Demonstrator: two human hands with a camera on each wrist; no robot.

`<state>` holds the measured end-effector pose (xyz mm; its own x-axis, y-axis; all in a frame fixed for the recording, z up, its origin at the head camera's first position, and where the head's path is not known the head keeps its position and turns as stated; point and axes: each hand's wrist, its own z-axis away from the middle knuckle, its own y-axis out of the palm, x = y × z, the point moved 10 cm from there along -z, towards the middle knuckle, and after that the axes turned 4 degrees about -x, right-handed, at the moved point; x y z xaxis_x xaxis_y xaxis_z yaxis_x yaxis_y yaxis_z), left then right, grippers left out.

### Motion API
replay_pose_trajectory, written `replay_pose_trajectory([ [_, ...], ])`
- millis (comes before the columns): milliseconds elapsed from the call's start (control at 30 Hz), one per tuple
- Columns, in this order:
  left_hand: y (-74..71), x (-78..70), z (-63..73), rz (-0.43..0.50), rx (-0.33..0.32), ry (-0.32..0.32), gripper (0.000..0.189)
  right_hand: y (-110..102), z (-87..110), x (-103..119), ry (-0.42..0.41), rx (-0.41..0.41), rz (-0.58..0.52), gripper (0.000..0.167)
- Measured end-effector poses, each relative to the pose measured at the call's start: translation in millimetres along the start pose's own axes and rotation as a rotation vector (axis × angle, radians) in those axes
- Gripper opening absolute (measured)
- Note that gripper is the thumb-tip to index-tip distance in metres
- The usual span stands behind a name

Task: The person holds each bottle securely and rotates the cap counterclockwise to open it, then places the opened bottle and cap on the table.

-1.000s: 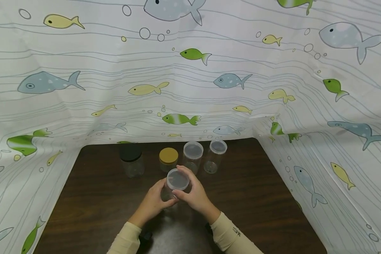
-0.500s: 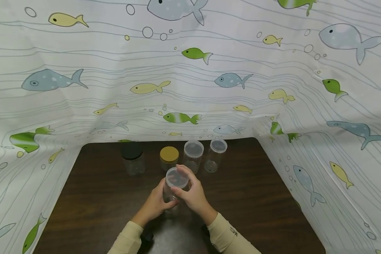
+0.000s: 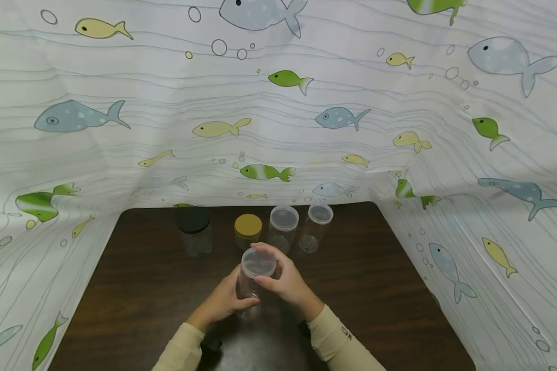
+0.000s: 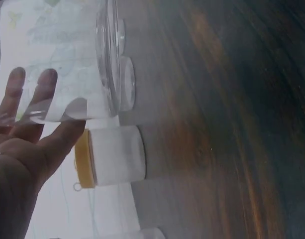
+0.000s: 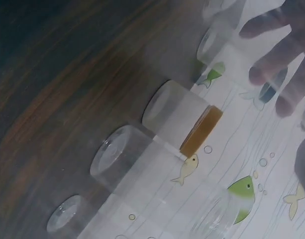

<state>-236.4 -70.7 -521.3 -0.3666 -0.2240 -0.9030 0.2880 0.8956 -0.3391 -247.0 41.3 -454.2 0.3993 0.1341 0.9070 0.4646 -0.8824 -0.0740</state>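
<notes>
A clear jar with a translucent lid (image 3: 258,263) is held between both hands near the middle of the table. My left hand (image 3: 219,301) grips the jar's clear body from the left, its thumb across the near side. My right hand (image 3: 289,278) holds the lid's rim from the right, thumb in front and fingers curled over the far edge. In the left wrist view, fingers show through the clear jar wall (image 4: 67,45), and the jar's round base hangs over the dark tabletop.
Behind the hands stand a black-lidded jar (image 3: 195,234), a short yellow-lidded jar (image 3: 248,226) and two tall clear-lidded jars, one wider (image 3: 284,219) and one slimmer (image 3: 319,214). Fish-patterned white sheeting (image 3: 278,129) surrounds the dark wooden table (image 3: 376,299).
The held jar has come slightly nearer the person and more of its body shows below the lid. My right fingers have shifted along the lid's far rim. The standing jars stay in place.
</notes>
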Motion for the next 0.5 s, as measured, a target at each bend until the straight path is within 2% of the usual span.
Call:
replay_pose_trajectory([
  [100,0.6,-2.1,0.1,0.032,0.033,0.011,0.086,1.3,-0.7,-0.1,0.000,0.076,-0.053,0.063],
  [267,2.0,-0.7,2.0,0.003,0.053,-0.003,0.084,1.3,2.0,-5.2,0.009,0.150,-0.069,0.071],
  [400,2.9,2.5,2.8,0.014,0.049,-0.037,0.083,1.6,3.6,-10.3,0.015,0.152,-0.094,0.078],
  [500,2.4,4.5,2.4,0.020,0.036,-0.046,0.082,2.3,4.4,-14.0,0.029,0.113,-0.109,0.084],
])
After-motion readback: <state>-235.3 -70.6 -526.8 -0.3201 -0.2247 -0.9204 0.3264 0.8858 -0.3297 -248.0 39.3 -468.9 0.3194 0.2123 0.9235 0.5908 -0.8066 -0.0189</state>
